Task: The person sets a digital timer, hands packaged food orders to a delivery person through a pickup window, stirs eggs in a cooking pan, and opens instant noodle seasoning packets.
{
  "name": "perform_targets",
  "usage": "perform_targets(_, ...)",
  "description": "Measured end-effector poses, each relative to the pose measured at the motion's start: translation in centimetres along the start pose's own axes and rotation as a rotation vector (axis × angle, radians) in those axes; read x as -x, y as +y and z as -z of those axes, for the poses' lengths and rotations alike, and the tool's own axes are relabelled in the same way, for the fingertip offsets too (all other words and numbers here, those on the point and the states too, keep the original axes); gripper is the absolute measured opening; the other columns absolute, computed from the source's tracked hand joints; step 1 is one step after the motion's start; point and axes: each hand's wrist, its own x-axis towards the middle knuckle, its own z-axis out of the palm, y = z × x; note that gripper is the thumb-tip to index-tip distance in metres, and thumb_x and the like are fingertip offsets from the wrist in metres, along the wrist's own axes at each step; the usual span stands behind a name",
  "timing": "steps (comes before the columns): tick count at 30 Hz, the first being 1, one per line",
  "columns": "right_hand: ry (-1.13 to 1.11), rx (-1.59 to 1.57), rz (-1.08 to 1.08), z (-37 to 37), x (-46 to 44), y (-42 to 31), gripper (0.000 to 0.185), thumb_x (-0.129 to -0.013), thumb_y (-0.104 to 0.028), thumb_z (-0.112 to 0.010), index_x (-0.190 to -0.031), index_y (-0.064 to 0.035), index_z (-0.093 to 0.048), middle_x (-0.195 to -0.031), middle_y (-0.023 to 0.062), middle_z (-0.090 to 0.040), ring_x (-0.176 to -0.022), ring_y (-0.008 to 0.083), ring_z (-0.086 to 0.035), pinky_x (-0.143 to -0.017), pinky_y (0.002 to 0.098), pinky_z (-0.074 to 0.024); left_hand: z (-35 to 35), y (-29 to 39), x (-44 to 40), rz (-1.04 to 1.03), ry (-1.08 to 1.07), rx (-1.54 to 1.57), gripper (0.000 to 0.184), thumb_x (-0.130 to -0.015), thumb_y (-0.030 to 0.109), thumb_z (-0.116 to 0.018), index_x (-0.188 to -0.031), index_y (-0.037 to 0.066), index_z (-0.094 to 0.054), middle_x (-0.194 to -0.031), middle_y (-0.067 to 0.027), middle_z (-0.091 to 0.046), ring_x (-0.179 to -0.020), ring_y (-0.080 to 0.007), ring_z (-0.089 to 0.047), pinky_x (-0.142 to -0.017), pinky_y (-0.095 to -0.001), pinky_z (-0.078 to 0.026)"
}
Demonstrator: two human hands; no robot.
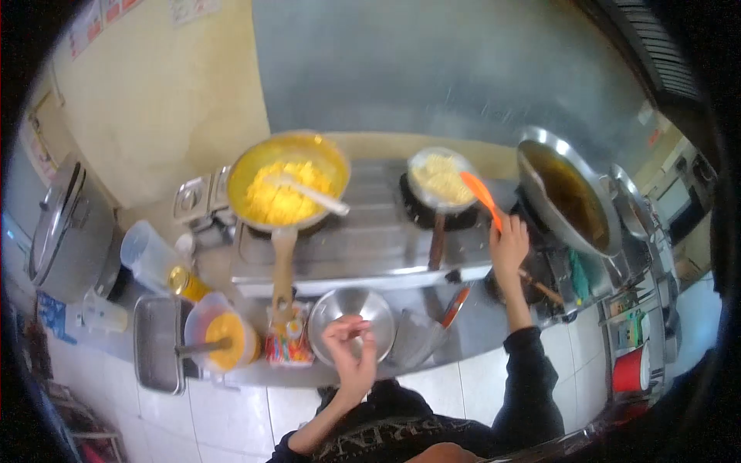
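Orange spatula — one, in right hand

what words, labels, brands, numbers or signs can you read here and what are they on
No text reads clearly.
Shirt: pale lettering, too blurred to quote.
Packet: colourful print, too blurred.
Wall sheets: too small and blurred.
Bottle: any print too small.

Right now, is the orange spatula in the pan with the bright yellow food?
No, the right hand holds the orange spatula with its tip at the smaller pan of pale food.
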Motion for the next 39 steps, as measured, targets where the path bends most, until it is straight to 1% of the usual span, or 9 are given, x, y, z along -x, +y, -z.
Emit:
perform_targets(5, -0.122, -0.129, 0.025, 7.0, -0.7, -9.1, 0.021, -0.069, -0.01, -0.061, -0.09, -0.0132, -0.063, -0.071, 0.005, -0.054, -0.065, 0.0239, -0.054, -0.057, 0.035, -0.0428, 9.9, 2.1, 5.3, -0.206, 0.294, -0.202, 0.034, -0.074, -0.01, -0.045, -0.098, 0.007, -0.029, -0.095, -0.0128, -0.041, -0.078, -0.017, -0.046, -0.072, -0.0274, -0.04)
perform_targets(7, -0.461, -0.417, 0.025, 10.6, 0.5, -13.8, 0.015, -0.069, -0.015, -0.062, -0.084, -0.0146, -0.066, -0.067, 0.0039, -0.056, -0.061, 0.0245, -0.057, -0.056, 0.0358, -0.0444, 13.2, 2.6, 6.3, -0.163, 0.44, -0.229, 0.033, -0.076, -0.008, -0.046, -0.099, 0.008, -0.029, -0.096, -0.0116, -0.041, -0.08, -0.015, -0.045, -0.072, -0.0251, -0.039)
perform_targets(14, -1.225, -0.102, 0.331, 3.7, 10.1, -21.6, 0.025, -0.069, -0.028, -0.06, -0.09, -0.015, -0.065, -0.082, 0.0102, -0.062, -0.076, 0.0288, -0.06, -0.068, 0.037, -0.0475, 18.9, 4.1, 5.2, -0.107, 0.556, -0.184, 0.033, -0.078, -0.006, -0.046, -0.102, 0.008, -0.029, -0.096, -0.0082, -0.04, -0.081, -0.0131, -0.043, -0.074, -0.025, -0.038)
perform_targets(19, -0.435, -0.579, 0.181, 3.8, 1.2, -23.5, 0.029, -0.066, -0.014, -0.065, -0.092, -0.0074, -0.054, -0.084, 0.014, -0.059, -0.08, 0.0313, -0.057, -0.069, 0.0394, -0.0452, 21.0, 4.4, 4.2, -0.056, 0.415, -0.248, 0.023, -0.078, -0.005, -0.048, -0.094, 0.005, -0.035, -0.09, -0.0079, -0.041, -0.08, -0.0136, -0.043, -0.072, -0.0244, -0.038)
perform_targets(23, -0.82, -0.403, 0.08, -3.6, -5.6, -25.6, 0.036, -0.066, -0.011, -0.064, -0.097, -0.0066, -0.046, -0.083, 0.0169, -0.058, -0.077, 0.0351, -0.057, -0.068, 0.0417, -0.0462, 18.2, 3.2, 4.2, -0.006, 0.203, -0.19, 0.026, -0.077, -0.006, -0.05, -0.094, 0.007, -0.035, -0.085, -0.008, -0.044, -0.077, -0.0154, -0.046, -0.071, -0.0279, -0.039)
perform_targets(27, -0.779, -0.122, 0.251, -8.7, -9.4, -28.4, 0.028, -0.072, -0.012, -0.053, -0.1, -0.0086, -0.048, -0.079, 0.0146, -0.06, -0.071, 0.0327, -0.06, -0.06, 0.0424, -0.0476, 16.6, 3.1, 1.0, -0.144, -0.032, -0.283, 0.022, -0.077, -0.008, -0.05, -0.091, 0.005, -0.039, -0.084, -0.0076, -0.045, -0.077, -0.0157, -0.048, -0.072, -0.0285, -0.041)
perform_targets(35, -0.643, 0.126, 0.815, -6.0, -17.6, -30.7, 0.014, -0.074, -0.027, -0.058, -0.084, -0.0191, -0.065, -0.066, 0.0062, -0.061, -0.062, 0.0231, -0.061, -0.052, 0.0343, -0.0466, 11.0, -0.5, -7.8, 0.174, 0.277, -0.025, 0.024, -0.085, 0.011, -0.05, -0.104, 0.002, -0.04, -0.103, -0.0101, -0.044, -0.091, -0.0156, -0.047, -0.079, -0.0273, -0.04)
perform_targets(37, -0.698, 0.108, 0.846, -0.7, -19.5, -28.5, 0.016, -0.074, -0.031, -0.058, -0.086, -0.0232, -0.065, -0.066, 0.0048, -0.061, -0.061, 0.0215, -0.06, -0.05, 0.034, -0.0457, 10.9, -0.8, -9.5, 0.727, 0.275, 0.479, 0.028, -0.09, 0.026, -0.04, -0.111, 0.007, -0.039, -0.1, -0.0104, -0.048, -0.077, -0.0152, -0.051, -0.065, -0.0294, -0.045)
perform_targets(39, -0.931, 0.162, 0.906, 1.3, -19.7, -27.2, 0.016, -0.077, -0.031, -0.056, -0.09, -0.0257, -0.064, -0.065, 0.0039, -0.06, -0.059, 0.0212, -0.059, -0.048, 0.0341, -0.0446, 11.5, -2.2, -10.3, 0.9, 0.134, 0.741, 0.031, -0.09, 0.031, -0.036, -0.114, 0.011, -0.039, -0.09, -0.0083, -0.05, -0.066, -0.0143, -0.05, -0.057, -0.0274, -0.044)
